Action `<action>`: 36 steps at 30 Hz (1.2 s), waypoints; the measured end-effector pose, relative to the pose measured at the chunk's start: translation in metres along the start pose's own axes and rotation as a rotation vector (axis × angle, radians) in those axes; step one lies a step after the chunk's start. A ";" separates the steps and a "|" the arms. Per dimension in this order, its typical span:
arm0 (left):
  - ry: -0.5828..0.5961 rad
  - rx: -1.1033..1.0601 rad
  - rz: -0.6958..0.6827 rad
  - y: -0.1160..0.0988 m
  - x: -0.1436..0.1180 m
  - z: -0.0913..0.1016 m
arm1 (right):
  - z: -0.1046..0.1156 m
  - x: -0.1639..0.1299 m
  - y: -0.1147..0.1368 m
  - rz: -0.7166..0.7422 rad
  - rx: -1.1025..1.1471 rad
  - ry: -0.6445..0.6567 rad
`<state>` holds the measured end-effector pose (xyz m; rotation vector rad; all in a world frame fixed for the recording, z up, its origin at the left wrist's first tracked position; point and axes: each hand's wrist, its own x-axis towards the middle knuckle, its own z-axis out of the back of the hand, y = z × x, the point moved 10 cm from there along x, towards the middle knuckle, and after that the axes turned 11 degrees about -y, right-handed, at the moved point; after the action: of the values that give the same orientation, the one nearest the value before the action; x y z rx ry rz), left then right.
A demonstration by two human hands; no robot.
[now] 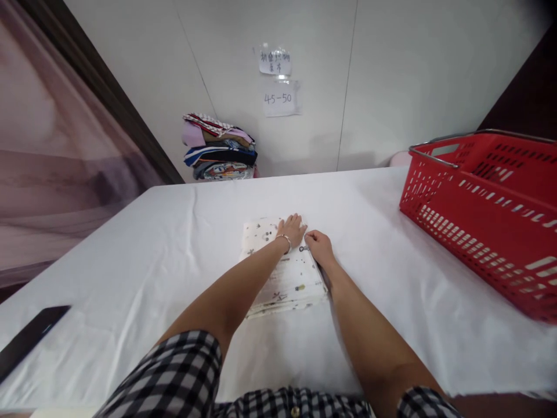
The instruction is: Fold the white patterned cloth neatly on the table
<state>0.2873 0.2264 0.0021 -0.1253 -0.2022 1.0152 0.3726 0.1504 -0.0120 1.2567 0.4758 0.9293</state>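
A folded white cloth (291, 281) with small printed figures lies on the white-covered table (174, 261), its layers showing along the near edge. My left hand (292, 229) rests flat on the cloth near its far right corner, fingers stretched out, a bracelet at the wrist. Just to the right, my right hand (321, 247) is closed at the cloth's right edge, thumb and fingers pinching the fabric there. The underside of that edge is hidden by the hand and forearm.
A red plastic basket (474, 232) with a metal handle stands at the right. Beyond the far edge is a stack of folded clothes (221, 148). A dark flat object (32, 339) lies at the left, near a sheer pink curtain (65, 133). Paper signs (282, 98) hang on the wall.
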 end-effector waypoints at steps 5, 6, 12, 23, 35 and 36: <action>0.032 -0.053 -0.085 -0.006 -0.034 0.002 | 0.001 0.001 0.002 0.018 -0.034 -0.007; 0.040 -0.054 -0.110 -0.008 -0.043 0.002 | 0.002 0.001 0.002 0.016 -0.038 -0.008; 0.020 -0.040 -0.281 -0.033 -0.117 0.017 | 0.001 0.001 0.001 0.039 -0.012 -0.001; -0.101 0.044 -0.440 -0.065 -0.185 0.020 | 0.006 0.002 0.000 0.033 0.069 0.015; -0.084 0.041 -0.432 -0.065 -0.173 0.014 | 0.039 -0.047 0.038 0.023 0.156 -0.090; -0.085 0.033 -0.433 -0.066 -0.173 0.015 | 0.039 -0.058 0.046 0.064 0.149 -0.056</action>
<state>0.2501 0.0447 0.0108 -0.0060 -0.2765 0.5925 0.3537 0.0817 0.0318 1.4361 0.4695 0.9236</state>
